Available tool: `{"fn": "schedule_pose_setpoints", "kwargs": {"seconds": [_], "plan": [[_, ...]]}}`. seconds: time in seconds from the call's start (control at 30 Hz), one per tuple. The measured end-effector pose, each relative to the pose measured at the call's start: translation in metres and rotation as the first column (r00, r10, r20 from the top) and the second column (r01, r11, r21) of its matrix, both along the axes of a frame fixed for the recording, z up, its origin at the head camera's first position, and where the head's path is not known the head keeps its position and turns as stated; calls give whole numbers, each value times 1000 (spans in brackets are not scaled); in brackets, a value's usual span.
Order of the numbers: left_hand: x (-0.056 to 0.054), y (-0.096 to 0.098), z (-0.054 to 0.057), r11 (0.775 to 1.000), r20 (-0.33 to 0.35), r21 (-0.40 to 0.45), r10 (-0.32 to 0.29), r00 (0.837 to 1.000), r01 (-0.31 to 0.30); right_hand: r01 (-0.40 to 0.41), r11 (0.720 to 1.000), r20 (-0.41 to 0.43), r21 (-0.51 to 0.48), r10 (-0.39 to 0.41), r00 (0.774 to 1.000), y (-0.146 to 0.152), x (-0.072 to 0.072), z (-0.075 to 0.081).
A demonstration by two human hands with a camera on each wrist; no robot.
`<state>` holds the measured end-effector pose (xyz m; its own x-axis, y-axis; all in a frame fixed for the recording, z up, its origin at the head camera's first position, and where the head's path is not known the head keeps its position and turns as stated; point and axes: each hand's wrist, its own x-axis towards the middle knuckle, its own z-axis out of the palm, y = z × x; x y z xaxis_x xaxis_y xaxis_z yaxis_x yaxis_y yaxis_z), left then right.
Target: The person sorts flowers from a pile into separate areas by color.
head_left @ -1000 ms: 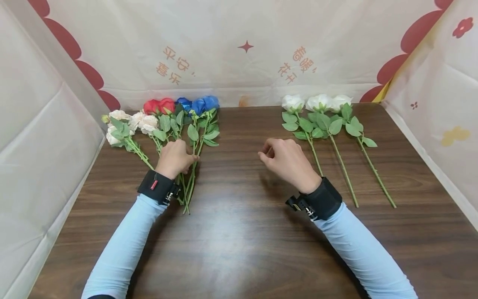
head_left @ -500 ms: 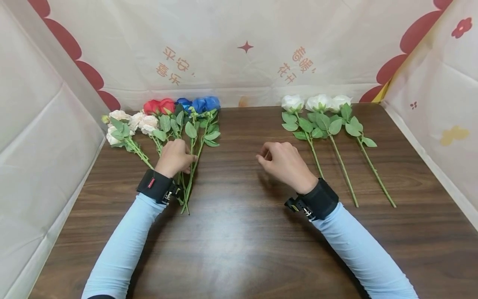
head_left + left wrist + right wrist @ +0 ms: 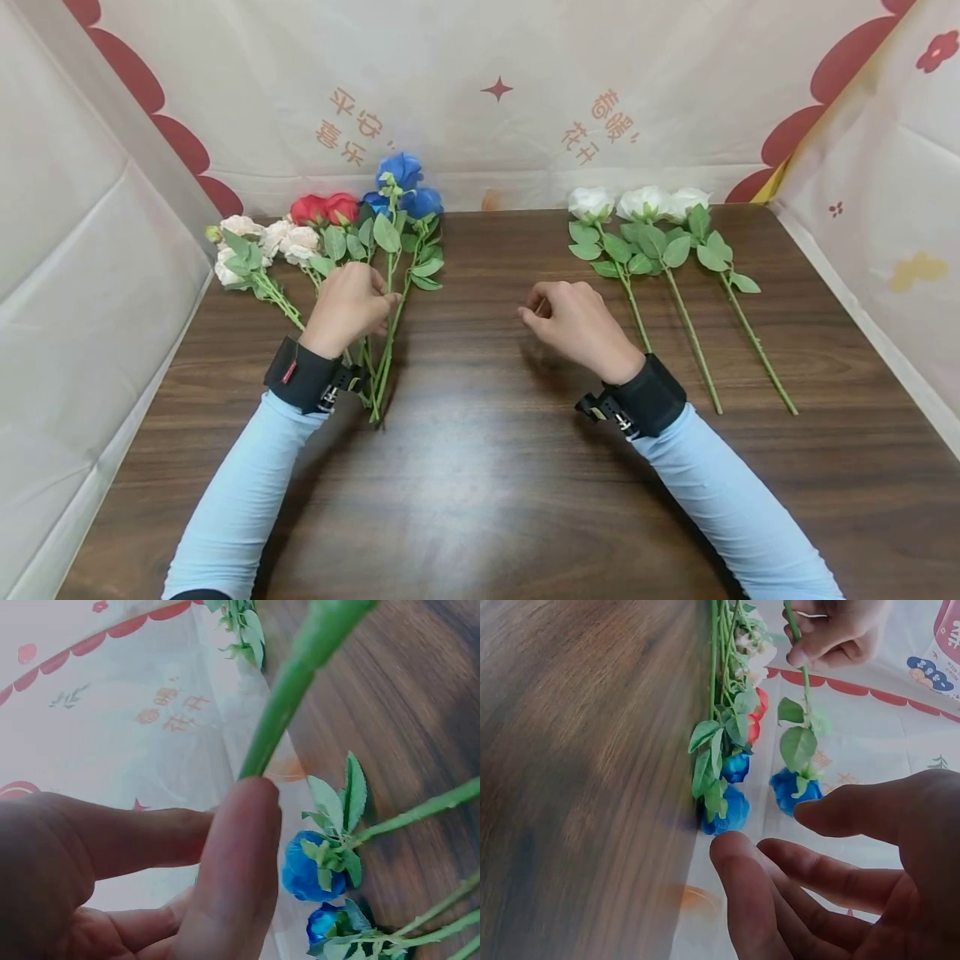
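the left hand (image 3: 347,307) pinches a blue rose (image 3: 400,171) while the right hand (image 3: 577,325), at the left's three o'clock, hangs with grip loosely parted.

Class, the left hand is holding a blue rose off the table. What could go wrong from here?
The left hand has only a pinch on the stem, so the blue rose might twist or slip. Two other blue roses lie close by; they could catch on the raised one and be dragged along.
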<state>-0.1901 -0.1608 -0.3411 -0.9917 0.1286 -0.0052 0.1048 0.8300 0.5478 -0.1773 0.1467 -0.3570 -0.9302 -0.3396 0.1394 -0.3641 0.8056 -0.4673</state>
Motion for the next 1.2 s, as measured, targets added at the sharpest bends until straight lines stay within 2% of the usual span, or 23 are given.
{"fn": "schedule_pose_setpoints", "kwargs": {"seconds": [0.1,0.17,0.27,0.33,0.4,0.43,0.5,0.57,0.73,0.87,0.97,1.1,1.2], "plan": [[2,4,2,998,19,58,-7,1000,5,-15,1000,16,-24,16,1000,-2,1,0],[3,8,2,992,40,125,-24,999,18,-53,996,52,-76,57,997,-6,4,-2],[7,19,-2,962,71,270,-72,995,50,-130,969,140,-211,162,977,-15,12,-5],[9,29,-5,919,83,389,-106,991,66,-172,931,206,-322,246,947,-24,18,-8],[13,40,-8,862,85,502,-138,987,77,-186,893,259,-410,309,915,-33,23,-9],[14,45,-10,836,78,543,-147,986,82,-189,876,279,-443,335,900,-37,26,-10],[18,54,-11,799,56,594,-163,985,98,-192,854,308,-483,371,876,-44,30,-11],[21,60,-12,792,27,600,-167,986,117,-185,846,328,-499,383,864,-50,33,-12],[25,65,-13,800,4,585,-169,986,134,-136,847,360,-514,357,862,-55,38,-12],[25,66,-14,782,9,605,-192,981,148,-104,843,382,-527,345,857,-54,39,-11],[25,66,-15,765,4,623,-211,977,162,-103,844,374,-526,339,863,-53,39,-10],[23,64,-16,739,12,660,-197,980,140,-90,863,365,-496,302,880,-45,35,-8],[20,62,-16,731,25,675,-163,986,104,-64,895,383,-441,252,889,-31,29,-10]]}}
